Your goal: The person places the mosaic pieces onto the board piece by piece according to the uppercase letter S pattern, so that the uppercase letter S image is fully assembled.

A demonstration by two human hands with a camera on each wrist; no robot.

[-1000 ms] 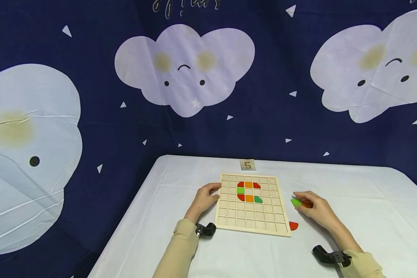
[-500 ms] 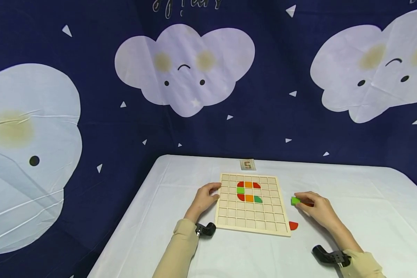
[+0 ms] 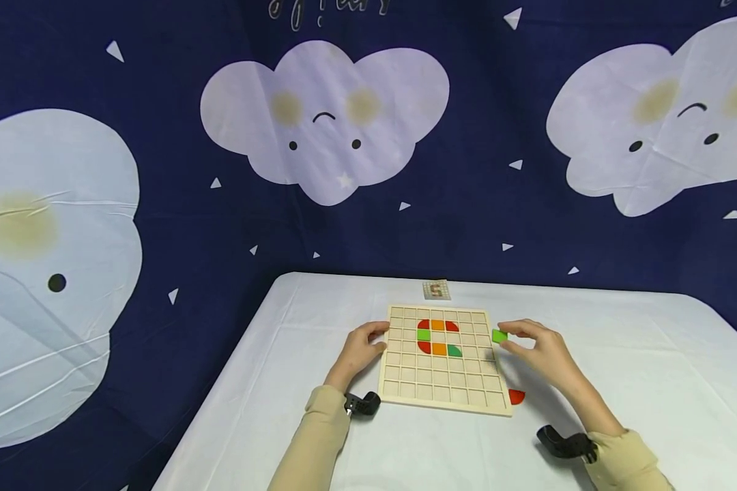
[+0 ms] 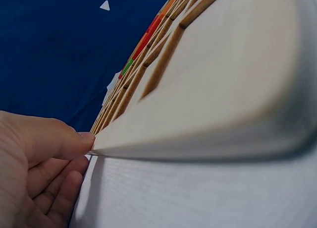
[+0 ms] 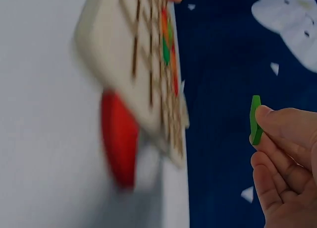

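Observation:
A pale wooden grid board (image 3: 417, 378) lies on the table. Set in its upper part are red, orange and green tiles, among them a light green square (image 3: 424, 335), an orange one (image 3: 439, 349) and a dark green rounded one (image 3: 454, 350). My left hand (image 3: 357, 354) touches the board's left edge with thumb and index fingertip apart; in the left wrist view the thumb lies against the rim. Just off the board's right edge, my right hand (image 3: 543, 351) pinches a light green square tile (image 5: 255, 120) between thumb and fingers, raised above the table.
A red rounded tile (image 3: 516, 397) lies against the board's lower right edge. Behind the board is a small card (image 3: 437, 290) with a pattern like a 5 or S. White cloth (image 3: 639, 354) covers the table; a dark blue cloud-print curtain (image 3: 479, 232) hangs behind.
My right hand has risen and moved left toward the board with the green tile. The orange-red piece seen under that hand earlier no longer shows. My left hand keeps its place.

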